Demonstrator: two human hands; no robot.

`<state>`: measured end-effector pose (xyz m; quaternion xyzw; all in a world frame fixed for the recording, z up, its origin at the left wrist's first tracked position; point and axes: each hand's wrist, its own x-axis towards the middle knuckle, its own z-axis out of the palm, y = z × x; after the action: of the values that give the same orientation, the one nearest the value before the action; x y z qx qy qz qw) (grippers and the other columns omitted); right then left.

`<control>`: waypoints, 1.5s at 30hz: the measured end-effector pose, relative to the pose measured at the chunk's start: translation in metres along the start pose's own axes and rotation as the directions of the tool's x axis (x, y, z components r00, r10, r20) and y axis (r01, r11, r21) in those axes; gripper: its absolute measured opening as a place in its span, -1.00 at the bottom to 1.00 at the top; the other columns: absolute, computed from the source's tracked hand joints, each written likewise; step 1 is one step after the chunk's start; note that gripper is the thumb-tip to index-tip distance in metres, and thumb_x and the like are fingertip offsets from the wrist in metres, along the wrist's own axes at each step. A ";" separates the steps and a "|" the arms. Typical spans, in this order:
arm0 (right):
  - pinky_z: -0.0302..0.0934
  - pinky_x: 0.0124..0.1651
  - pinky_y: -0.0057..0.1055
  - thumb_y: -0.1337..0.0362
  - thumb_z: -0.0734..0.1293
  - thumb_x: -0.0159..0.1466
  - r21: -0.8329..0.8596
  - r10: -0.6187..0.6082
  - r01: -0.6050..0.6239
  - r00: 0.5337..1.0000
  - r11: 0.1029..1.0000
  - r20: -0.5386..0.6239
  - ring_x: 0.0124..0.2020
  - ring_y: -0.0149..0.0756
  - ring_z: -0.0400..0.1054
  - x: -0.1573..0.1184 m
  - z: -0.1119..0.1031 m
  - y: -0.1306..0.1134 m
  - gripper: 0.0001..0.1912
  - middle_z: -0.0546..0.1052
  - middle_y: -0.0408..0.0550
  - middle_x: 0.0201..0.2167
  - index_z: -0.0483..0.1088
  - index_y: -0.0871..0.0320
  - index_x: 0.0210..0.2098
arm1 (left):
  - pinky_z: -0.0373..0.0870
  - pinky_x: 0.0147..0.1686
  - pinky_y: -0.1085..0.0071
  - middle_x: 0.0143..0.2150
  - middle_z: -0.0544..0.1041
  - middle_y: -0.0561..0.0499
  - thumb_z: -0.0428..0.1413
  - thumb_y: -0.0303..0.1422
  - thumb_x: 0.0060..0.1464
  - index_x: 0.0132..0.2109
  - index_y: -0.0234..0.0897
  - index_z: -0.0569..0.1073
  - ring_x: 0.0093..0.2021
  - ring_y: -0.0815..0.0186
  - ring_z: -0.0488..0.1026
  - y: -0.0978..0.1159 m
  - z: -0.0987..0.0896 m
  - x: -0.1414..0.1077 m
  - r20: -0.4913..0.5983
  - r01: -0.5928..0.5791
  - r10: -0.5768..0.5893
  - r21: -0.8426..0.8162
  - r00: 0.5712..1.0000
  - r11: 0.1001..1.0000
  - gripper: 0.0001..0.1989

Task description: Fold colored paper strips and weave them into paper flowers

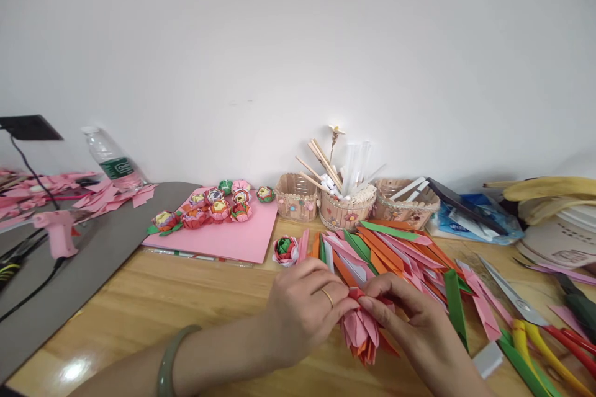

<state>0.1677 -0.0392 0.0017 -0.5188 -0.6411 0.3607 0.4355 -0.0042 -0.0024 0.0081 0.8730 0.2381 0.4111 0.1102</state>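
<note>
Between my two hands, over the front of the wooden table, is a folded paper flower [361, 330] with pink and orange petals. My left hand [307, 304] pinches a pink fold at its upper end; a ring and a green bangle are on this hand and wrist. From the right, my right hand [405, 310] closes thumb and fingers on the same fold. Fingertips partly hide the spot they grip. Just behind lies a spread of folded paper strips [391, 254] in pink, orange, green and white. A small finished-looking paper flower [285, 250] sits behind my left hand.
Several paper flowers [218, 209] rest on a pink sheet [246, 239]. Three decorated baskets [347, 208] stand along the wall, holding sticks and clear tubes. Scissors [521, 307] lie at right, near a cap [559, 236]. At left are a pink glue gun [56, 232] and a bottle [112, 161].
</note>
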 end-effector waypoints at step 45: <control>0.20 -0.47 -0.54 0.27 0.20 0.22 -0.160 -0.078 0.105 0.982 0.981 0.170 -0.53 -0.44 0.29 -0.004 -0.005 -0.013 -0.85 0.42 -0.19 -0.57 0.31 0.14 -0.46 | 0.25 -0.49 0.56 -0.47 0.42 0.04 0.09 -0.43 -0.07 -0.37 -0.37 0.40 -0.49 0.47 0.32 0.001 0.000 0.005 0.517 0.702 -0.479 -0.573 0.710 0.422 -0.92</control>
<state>0.1679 -0.0455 0.0147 -0.4925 -0.7260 0.3259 0.3524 -0.0015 -0.0009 0.0122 0.6540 0.3270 0.2783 0.6229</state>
